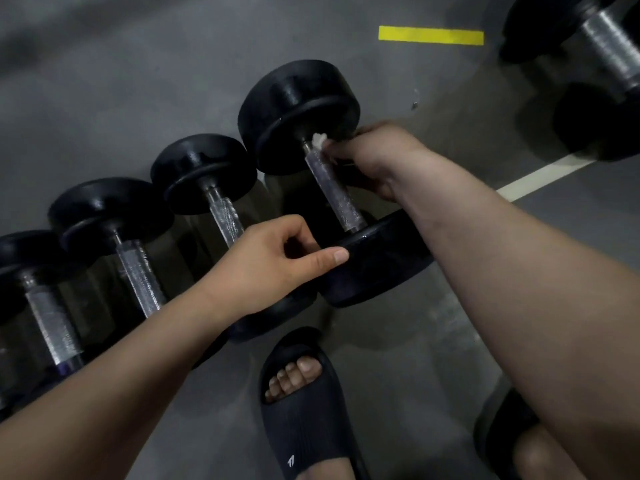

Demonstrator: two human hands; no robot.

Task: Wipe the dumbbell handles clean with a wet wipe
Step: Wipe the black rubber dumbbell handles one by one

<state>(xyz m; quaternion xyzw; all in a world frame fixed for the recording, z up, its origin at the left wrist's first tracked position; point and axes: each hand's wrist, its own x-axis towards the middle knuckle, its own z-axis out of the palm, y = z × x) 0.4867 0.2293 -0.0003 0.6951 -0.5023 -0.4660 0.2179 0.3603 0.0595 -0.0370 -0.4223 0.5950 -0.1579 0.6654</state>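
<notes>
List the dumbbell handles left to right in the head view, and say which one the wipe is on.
first handle → second handle → third handle → fourth handle, with the right hand pressing the wipe on its far end and the left hand gripping its near weight → fifth handle, top right.

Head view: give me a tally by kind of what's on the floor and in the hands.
Dumbbells: 5
Wet wipe: 1
Slippers: 2
Floor lines: 2 (one yellow, one white)
Total: 10
</notes>
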